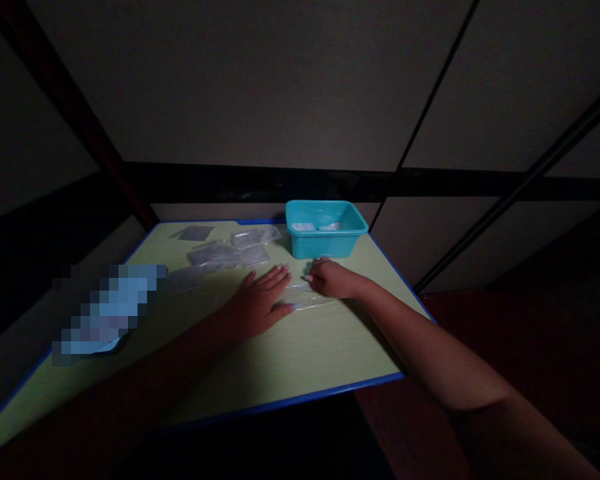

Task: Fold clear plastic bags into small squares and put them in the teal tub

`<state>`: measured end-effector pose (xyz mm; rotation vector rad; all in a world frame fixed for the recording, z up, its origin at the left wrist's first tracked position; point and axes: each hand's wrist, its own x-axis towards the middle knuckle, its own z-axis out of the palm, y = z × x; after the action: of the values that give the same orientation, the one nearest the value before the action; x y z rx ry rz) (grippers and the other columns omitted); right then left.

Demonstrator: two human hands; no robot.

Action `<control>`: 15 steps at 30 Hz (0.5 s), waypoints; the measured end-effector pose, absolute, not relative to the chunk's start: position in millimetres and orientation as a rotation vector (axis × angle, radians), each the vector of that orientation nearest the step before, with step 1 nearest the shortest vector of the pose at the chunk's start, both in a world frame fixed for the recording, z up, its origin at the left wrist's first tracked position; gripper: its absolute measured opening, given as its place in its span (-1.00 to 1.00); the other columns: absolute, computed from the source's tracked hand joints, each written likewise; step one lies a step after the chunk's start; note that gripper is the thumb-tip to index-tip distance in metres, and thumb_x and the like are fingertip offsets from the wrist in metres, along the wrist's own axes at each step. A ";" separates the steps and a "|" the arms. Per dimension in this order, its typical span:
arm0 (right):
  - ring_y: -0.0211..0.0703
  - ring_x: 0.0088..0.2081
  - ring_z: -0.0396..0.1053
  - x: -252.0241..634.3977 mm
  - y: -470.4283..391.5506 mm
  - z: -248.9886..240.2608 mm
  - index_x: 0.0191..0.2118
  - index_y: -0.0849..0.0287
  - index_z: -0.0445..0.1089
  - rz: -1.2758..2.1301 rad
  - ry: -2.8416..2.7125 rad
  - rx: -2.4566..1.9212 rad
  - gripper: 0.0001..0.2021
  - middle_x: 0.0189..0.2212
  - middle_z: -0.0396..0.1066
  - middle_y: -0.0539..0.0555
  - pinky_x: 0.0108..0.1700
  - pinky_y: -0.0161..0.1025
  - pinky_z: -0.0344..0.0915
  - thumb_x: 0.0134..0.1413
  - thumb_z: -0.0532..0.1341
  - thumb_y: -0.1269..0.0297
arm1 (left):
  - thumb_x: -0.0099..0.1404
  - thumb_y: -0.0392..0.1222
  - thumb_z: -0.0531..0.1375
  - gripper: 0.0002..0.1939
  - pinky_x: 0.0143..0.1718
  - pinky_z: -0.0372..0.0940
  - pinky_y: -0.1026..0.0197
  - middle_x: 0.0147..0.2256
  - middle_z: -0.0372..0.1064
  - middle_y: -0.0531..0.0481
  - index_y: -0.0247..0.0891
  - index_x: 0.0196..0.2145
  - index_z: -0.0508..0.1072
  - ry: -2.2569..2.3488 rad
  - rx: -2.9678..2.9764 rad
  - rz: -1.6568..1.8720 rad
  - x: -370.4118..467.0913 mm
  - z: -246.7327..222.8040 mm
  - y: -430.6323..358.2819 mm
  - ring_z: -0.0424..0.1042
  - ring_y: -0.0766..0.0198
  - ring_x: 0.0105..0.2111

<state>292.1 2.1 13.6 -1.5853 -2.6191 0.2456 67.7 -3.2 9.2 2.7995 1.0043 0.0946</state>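
Observation:
A clear plastic bag (307, 297) lies flat on the table under and between both hands. My left hand (257, 303) rests palm down on its left part, fingers stretched out and thumb spread. Over the bag's right part, my right hand (330, 277) is closed, fingers curled and pressed together. What those fingers hold, if anything, is too dark and small to make out. Just behind my right hand stands a turquoise plastic basin (325, 247) with some whitish pieces (304, 227) inside.
Several clear plastic bags (213, 255) lie loosely at the back left of the pale table (300, 360), which has a blue edge. A blurred-out light blue object (113, 307) sits at the left edge. A panelled wall (260, 100) rises directly behind the table.

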 end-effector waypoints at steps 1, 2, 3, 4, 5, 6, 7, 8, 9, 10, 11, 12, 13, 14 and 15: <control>-0.15 -0.31 0.27 291.4 1.2 14.3 -0.43 0.29 0.42 0.236 -2.626 -1.594 -0.77 -0.37 0.43 0.21 -0.19 -0.25 0.10 0.19 0.09 0.40 | 0.38 0.02 -0.06 -0.40 0.22 -0.12 -0.25 0.32 -0.16 -0.20 -0.25 0.30 0.03 0.950 2.806 0.081 66.7 6.3 -2.0 -0.12 0.03 0.32; -0.14 -0.30 0.27 290.9 0.5 14.8 -0.43 0.29 0.42 0.228 -2.630 -1.602 -0.77 -0.36 0.43 0.21 -0.18 -0.25 0.10 0.20 0.08 0.41 | 0.38 0.01 -0.06 -0.41 0.22 -0.13 -0.23 0.33 -0.16 -0.17 -0.22 0.30 0.01 0.898 2.810 0.068 65.0 3.8 -1.1 -0.13 0.06 0.32; -0.14 -0.29 0.27 290.4 -0.2 15.2 -0.42 0.29 0.42 0.222 -2.634 -1.608 -0.78 -0.35 0.42 0.22 -0.17 -0.25 0.09 0.20 0.08 0.41 | 0.39 -0.01 -0.07 -0.42 0.23 -0.14 -0.21 0.33 -0.16 -0.15 -0.20 0.30 0.00 0.857 2.812 0.060 62.9 2.0 -0.8 -0.13 0.08 0.32; -0.13 -0.28 0.27 290.1 -0.6 15.3 -0.41 0.30 0.41 0.218 -2.636 -1.613 -0.77 -0.35 0.42 0.22 -0.16 -0.24 0.09 0.21 0.07 0.41 | 0.39 -0.03 -0.07 -0.43 0.23 -0.15 -0.20 0.33 -0.16 -0.14 -0.19 0.30 0.01 0.831 2.813 0.059 60.9 0.9 -0.9 -0.14 0.09 0.32; -0.13 -0.27 0.27 289.8 -1.0 15.3 -0.41 0.29 0.41 0.216 -2.637 -1.618 -0.77 -0.34 0.41 0.22 -0.16 -0.24 0.09 0.21 0.07 0.40 | 0.39 -0.04 -0.08 -0.44 0.23 -0.15 -0.20 0.32 -0.15 -0.13 -0.18 0.30 0.02 0.821 2.813 0.065 59.2 0.4 -1.3 -0.13 0.10 0.32; -0.12 -0.27 0.27 289.7 -1.2 15.2 -0.40 0.29 0.41 0.214 -2.637 -1.623 -0.77 -0.34 0.41 0.22 -0.15 -0.23 0.09 0.22 0.06 0.40 | 0.39 -0.05 -0.08 -0.45 0.23 -0.16 -0.21 0.32 -0.13 -0.13 -0.19 0.29 0.04 0.819 2.813 0.074 58.0 0.3 -1.8 -0.13 0.09 0.32; -0.12 -0.27 0.27 289.6 -1.5 15.0 -0.39 0.29 0.41 0.211 -2.636 -1.629 -0.76 -0.34 0.41 0.22 -0.15 -0.23 0.09 0.23 0.06 0.39 | 0.39 -0.06 -0.09 -0.45 0.23 -0.17 -0.21 0.32 -0.11 -0.14 -0.20 0.29 0.05 0.815 2.812 0.085 57.4 0.3 -2.4 -0.12 0.09 0.32; -0.12 -0.27 0.27 289.6 -1.6 14.7 -0.38 0.29 0.41 0.209 -2.635 -1.635 -0.76 -0.33 0.40 0.22 -0.14 -0.22 0.08 0.23 0.05 0.38 | 0.39 -0.07 -0.09 -0.46 0.23 -0.16 -0.22 0.32 -0.10 -0.14 -0.21 0.28 0.07 0.808 2.813 0.095 57.2 0.4 -3.0 -0.11 0.09 0.31; -0.11 -0.27 0.26 289.6 -1.9 14.4 -0.38 0.29 0.42 0.204 -2.635 -1.640 -0.76 -0.33 0.40 0.22 -0.14 -0.22 0.08 0.23 0.05 0.37 | 0.39 -0.08 -0.09 -0.46 0.23 -0.16 -0.22 0.31 -0.09 -0.14 -0.22 0.28 0.07 0.799 2.815 0.106 57.3 0.3 -3.4 -0.10 0.09 0.31; -0.11 -0.27 0.26 289.7 -2.1 14.1 -0.37 0.29 0.42 0.194 -2.638 -1.640 -0.75 -0.33 0.40 0.22 -0.13 -0.21 0.08 0.23 0.04 0.37 | 0.39 -0.09 -0.10 -0.46 0.23 -0.16 -0.22 0.31 -0.08 -0.15 -0.23 0.28 0.08 0.792 2.819 0.118 57.6 0.1 -3.7 -0.09 0.10 0.31; -0.11 -0.26 0.25 289.7 -2.4 13.8 -0.37 0.30 0.42 0.178 -2.643 -1.638 -0.75 -0.33 0.39 0.22 -0.12 -0.21 0.08 0.24 0.04 0.36 | 0.39 -0.09 -0.10 -0.47 0.23 -0.16 -0.21 0.31 -0.07 -0.15 -0.23 0.28 0.09 0.786 2.826 0.131 57.9 -0.1 -4.0 -0.08 0.11 0.31; -0.11 -0.25 0.25 289.9 -2.8 13.6 -0.37 0.30 0.42 0.158 -2.647 -1.632 -0.74 -0.33 0.38 0.21 -0.11 -0.21 0.08 0.24 0.04 0.35 | 0.39 -0.09 -0.09 -0.47 0.23 -0.17 -0.20 0.30 -0.06 -0.15 -0.23 0.27 0.09 0.780 2.835 0.144 58.0 -0.3 -4.2 -0.07 0.12 0.31; -0.11 -0.25 0.24 290.0 -3.2 13.3 -0.37 0.29 0.43 0.136 -2.652 -1.625 -0.74 -0.33 0.38 0.21 -0.10 -0.20 0.08 0.24 0.04 0.34 | 0.38 -0.09 -0.09 -0.47 0.24 -0.17 -0.20 0.30 -0.05 -0.16 -0.23 0.27 0.09 0.776 2.847 0.160 58.0 -0.5 -4.4 -0.07 0.12 0.31; -0.11 -0.25 0.24 290.1 -3.6 13.0 -0.37 0.29 0.43 0.117 -2.656 -1.620 -0.74 -0.34 0.37 0.20 -0.10 -0.20 0.08 0.23 0.04 0.33 | 0.38 -0.07 -0.08 -0.46 0.24 -0.18 -0.20 0.30 -0.04 -0.17 -0.24 0.27 0.10 0.774 2.860 0.176 57.7 -0.5 -4.6 -0.06 0.12 0.30; -0.11 -0.25 0.23 290.3 -3.9 12.6 -0.37 0.29 0.43 0.103 -2.658 -1.616 -0.74 -0.34 0.36 0.20 -0.10 -0.20 0.08 0.23 0.04 0.32 | 0.38 -0.06 -0.07 -0.45 0.24 -0.19 -0.20 0.29 -0.03 -0.18 -0.26 0.27 0.11 0.775 2.874 0.194 57.3 -0.3 -4.9 -0.06 0.12 0.30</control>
<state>290.3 -3.9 12.6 -1.6160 -2.6584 0.1034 57.3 -4.9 -0.3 2.8737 0.7749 0.1940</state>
